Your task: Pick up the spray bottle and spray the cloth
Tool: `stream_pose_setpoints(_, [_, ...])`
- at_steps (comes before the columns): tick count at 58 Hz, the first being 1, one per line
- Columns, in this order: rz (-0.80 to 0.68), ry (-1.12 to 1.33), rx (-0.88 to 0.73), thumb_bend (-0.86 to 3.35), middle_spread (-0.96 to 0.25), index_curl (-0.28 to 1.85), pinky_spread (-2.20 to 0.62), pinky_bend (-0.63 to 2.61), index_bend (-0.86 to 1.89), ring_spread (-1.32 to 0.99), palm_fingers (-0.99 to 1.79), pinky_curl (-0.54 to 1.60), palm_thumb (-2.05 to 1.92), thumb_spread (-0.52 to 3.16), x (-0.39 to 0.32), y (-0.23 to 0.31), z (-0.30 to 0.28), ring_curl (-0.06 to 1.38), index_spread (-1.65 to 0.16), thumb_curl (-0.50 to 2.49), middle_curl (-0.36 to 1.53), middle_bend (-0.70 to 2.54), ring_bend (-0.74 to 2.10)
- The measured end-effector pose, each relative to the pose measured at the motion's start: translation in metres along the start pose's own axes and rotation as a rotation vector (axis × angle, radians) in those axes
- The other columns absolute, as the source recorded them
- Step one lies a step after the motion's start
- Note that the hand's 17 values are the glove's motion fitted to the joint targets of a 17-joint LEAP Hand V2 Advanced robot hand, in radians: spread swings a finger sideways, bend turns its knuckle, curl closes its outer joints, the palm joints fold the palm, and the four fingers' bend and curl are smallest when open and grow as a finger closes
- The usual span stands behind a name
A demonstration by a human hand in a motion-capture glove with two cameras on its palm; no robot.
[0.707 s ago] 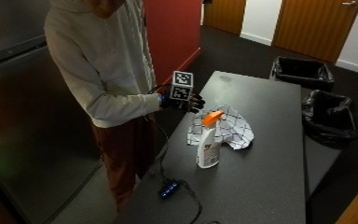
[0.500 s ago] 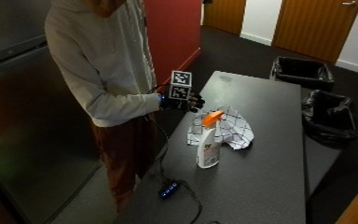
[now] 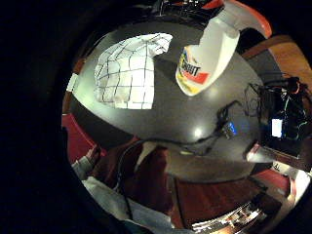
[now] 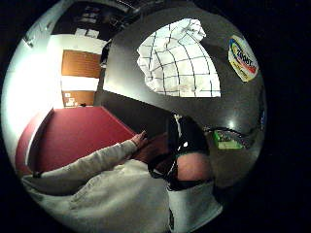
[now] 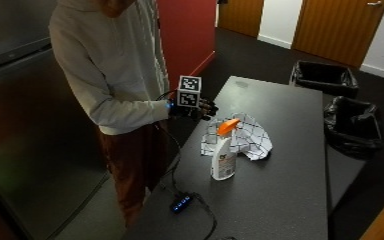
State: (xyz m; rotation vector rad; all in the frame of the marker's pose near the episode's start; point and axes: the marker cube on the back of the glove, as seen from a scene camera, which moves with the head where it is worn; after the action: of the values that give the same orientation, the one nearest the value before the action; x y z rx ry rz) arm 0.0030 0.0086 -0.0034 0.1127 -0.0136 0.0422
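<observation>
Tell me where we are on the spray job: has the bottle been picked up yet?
Not yet. Done: nothing. The spray bottle stands upright on the table, untouched, beside the checked cloth, which lies crumpled next to it. In hand: the gloved right hand hovers at the table's edge, apart from the bottle and holding nothing. Left: reach, grip the bottle, lift it, aim and spray the cloth.
</observation>
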Motion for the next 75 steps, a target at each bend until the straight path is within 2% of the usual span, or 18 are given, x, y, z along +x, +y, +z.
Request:
stream_pose_setpoints(20, [0.021,-0.039,0.143,-0.02,-0.02,0.35,0.22,0.28,0.18,0.04,0.22,0.30,0.78,1.03,0.019,0.015,-0.012,0.17,-0.38,0.41,0.27,0.19,0.18])
stream_pose_setpoints(56, [0.205,-0.194,0.517,-0.03,-0.03,0.31,0.22,0.26,0.14,0.00,0.27,0.34,0.80,1.02,0.105,0.046,-0.045,0.24,-0.37,0.45,0.32,0.20,0.20])
stream_pose_setpoints(75, [0.250,-0.375,0.659,-0.03,-0.03,0.24,0.21,0.31,0.09,-0.02,0.23,0.36,0.75,1.03,0.140,0.046,-0.042,0.28,-0.35,0.45,0.34,0.22,0.28])
